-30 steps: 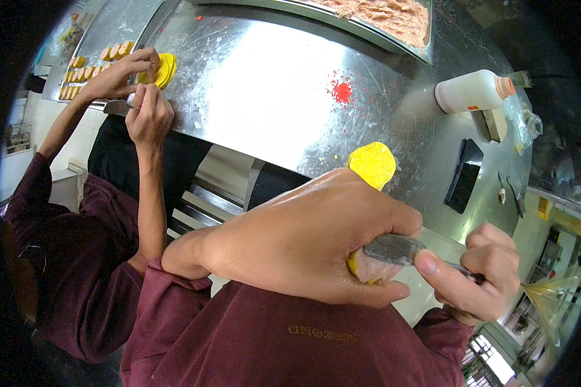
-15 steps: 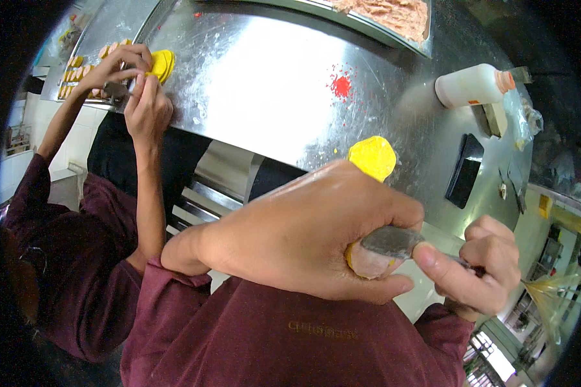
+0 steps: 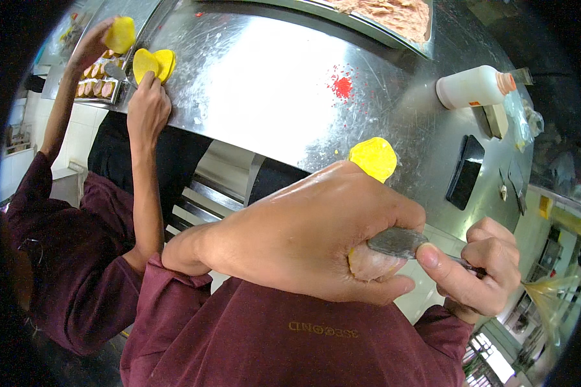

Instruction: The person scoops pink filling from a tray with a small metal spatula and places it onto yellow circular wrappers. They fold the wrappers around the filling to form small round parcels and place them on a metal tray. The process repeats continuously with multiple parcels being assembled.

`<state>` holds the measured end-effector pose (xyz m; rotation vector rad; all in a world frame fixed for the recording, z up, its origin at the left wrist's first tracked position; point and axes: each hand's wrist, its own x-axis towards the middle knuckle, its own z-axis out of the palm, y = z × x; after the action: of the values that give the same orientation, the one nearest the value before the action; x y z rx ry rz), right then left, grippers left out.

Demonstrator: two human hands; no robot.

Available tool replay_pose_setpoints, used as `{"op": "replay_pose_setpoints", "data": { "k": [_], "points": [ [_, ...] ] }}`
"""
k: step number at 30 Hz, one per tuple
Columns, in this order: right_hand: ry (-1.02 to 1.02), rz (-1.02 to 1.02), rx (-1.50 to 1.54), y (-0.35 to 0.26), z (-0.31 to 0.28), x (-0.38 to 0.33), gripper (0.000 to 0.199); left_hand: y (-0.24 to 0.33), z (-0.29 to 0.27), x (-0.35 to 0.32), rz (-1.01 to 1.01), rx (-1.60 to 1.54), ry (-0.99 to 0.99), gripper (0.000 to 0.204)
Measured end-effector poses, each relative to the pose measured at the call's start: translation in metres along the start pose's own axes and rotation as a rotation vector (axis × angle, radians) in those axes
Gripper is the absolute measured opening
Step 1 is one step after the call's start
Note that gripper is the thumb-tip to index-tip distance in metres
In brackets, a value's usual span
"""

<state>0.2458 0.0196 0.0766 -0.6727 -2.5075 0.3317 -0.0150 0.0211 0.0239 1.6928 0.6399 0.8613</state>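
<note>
My left hand (image 3: pixel 303 232) fills the middle of the view, cupped around a yellow dough wrapper holding pale pink filling (image 3: pixel 368 266). My right hand (image 3: pixel 481 271) grips a flat metal spatula (image 3: pixel 397 242), its blade lying on that filling. A loose round yellow wrapper (image 3: pixel 372 158) lies on the steel table (image 3: pixel 258 84) just beyond my left hand.
A co-worker at the left has one hand (image 3: pixel 147 106) on a stack of yellow wrappers (image 3: pixel 152 63) and lifts another piece (image 3: pixel 121 33). A tray of filled pieces (image 3: pixel 97 87) sits nearby. Farther off are a tray of pink filling (image 3: pixel 387 13), a white bottle (image 3: pixel 471 90), a black phone (image 3: pixel 463 173) and red crumbs (image 3: pixel 342 85).
The spatula has laid pink filling into the wrapper in my left hand. The co-worker's far hand has lifted a yellow piece off the table.
</note>
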Motion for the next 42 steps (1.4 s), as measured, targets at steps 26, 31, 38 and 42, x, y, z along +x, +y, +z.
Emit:
{"op": "replay_pose_setpoints", "data": {
  "k": [26, 31, 38, 42],
  "points": [
    [-0.021, 0.01, 0.036, 0.0, -0.004, -0.006, 0.046, -0.006, 0.002, 0.002, 0.002, 0.008, -0.058, 0.035],
    [0.021, 0.059, -0.068, 0.0, -0.006, -0.01, 0.047, 0.002, -0.007, -0.002, -0.027, 0.053, 0.009, 0.033],
    [-0.013, 0.038, -0.023, -0.003, -0.013, -0.008, 0.046, 0.003, -0.001, 0.002, -0.089, -0.134, 0.008, 0.031],
    [-0.077, 0.039, -0.006, -0.004, -0.013, -0.004, 0.049, 0.001, 0.003, 0.004, 0.002, -0.009, -0.013, 0.03]
  ]
}}
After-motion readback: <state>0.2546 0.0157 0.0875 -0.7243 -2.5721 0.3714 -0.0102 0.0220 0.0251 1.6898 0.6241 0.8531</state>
